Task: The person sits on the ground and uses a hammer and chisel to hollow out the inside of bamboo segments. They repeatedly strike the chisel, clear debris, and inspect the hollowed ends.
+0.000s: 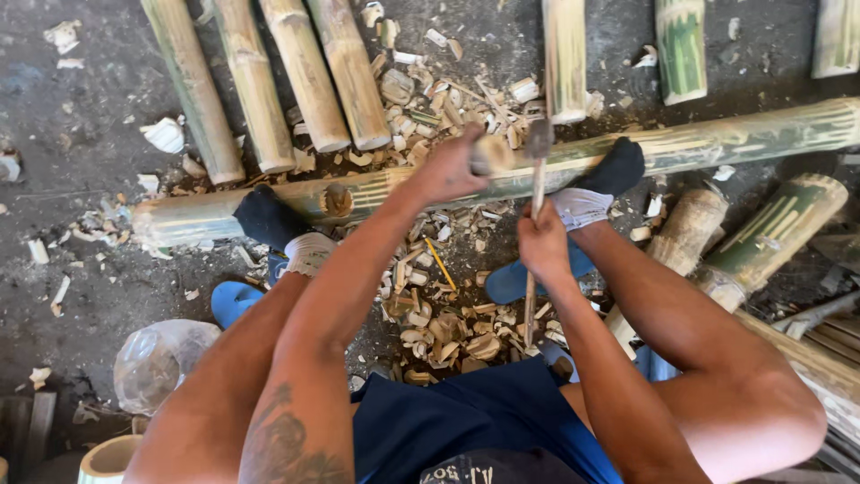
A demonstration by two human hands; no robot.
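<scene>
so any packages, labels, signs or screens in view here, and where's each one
No signs or screens show.
Clear plastic bag: on the ground at lower left, crumpled, see-through with a whitish sheen, beside a blue slipper.
Printed patch: at the bottom edge on the person's dark blue garment, a small dark panel with pale marks, partly cut off.
Nothing else packaged shows among the bamboo poles and chips.
</scene>
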